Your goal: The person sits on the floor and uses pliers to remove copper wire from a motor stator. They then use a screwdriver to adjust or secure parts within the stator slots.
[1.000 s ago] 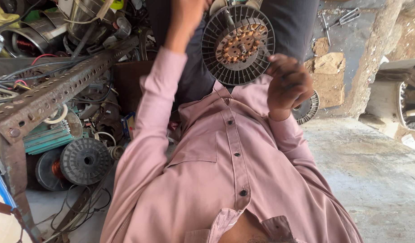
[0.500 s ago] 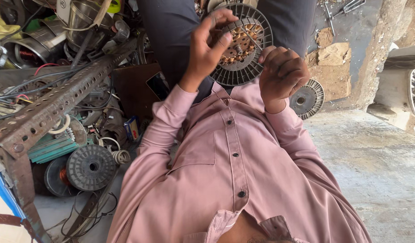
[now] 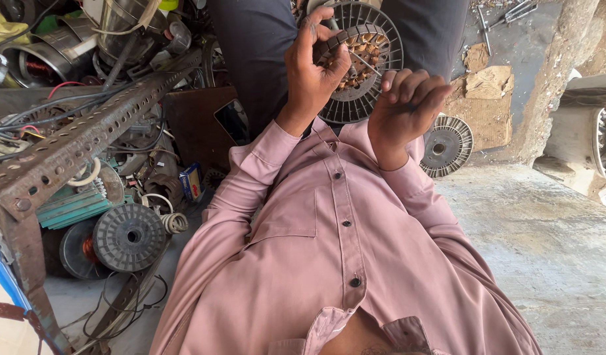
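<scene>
Since half a second back, left hand [image 3: 313, 72] sits a bit higher on the round grey slotted motor stator with copper windings [image 3: 362, 62], which rests between the dark-trousered knees. Left fingers pinch a thin metal rod [image 3: 365, 62] against the windings. Right hand [image 3: 405, 105] hovers just beside the stator rim, fingers curled shut, holding nothing visible. Rusty perforated angle-iron rack [image 3: 73, 148] stands to the left.
</scene>
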